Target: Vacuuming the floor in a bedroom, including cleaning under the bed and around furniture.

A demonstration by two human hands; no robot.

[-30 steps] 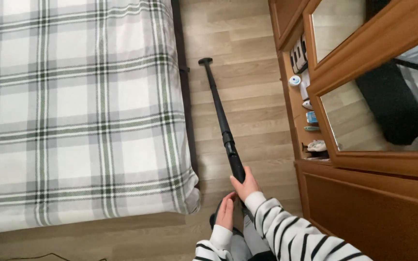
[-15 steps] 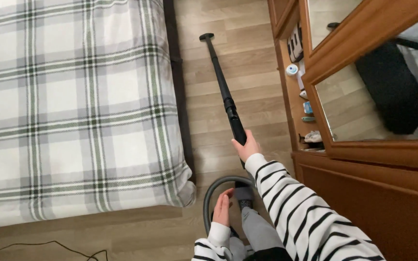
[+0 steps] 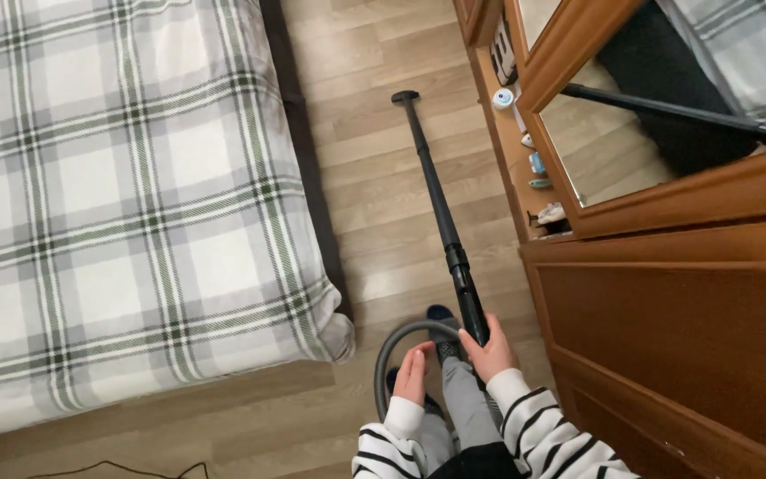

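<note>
two hands low in the frame: right hand clasps the black vacuum wand, left hand spread beside the grey hose.

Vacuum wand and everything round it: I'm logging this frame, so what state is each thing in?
Vacuum wand: stretched out, nozzle on the wood floor.
Right hand: closed round the wand.
Left hand: open, against the grey hose.
Bed: made, plaid cover smooth.

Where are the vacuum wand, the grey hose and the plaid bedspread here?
vacuum wand (image 3: 436, 195), head view, on the middle of the black tube.
grey hose (image 3: 392, 346), head view, on the curved loop beside the left hand.
plaid bedspread (image 3: 117, 204), head view, on the middle of the cover.
</note>
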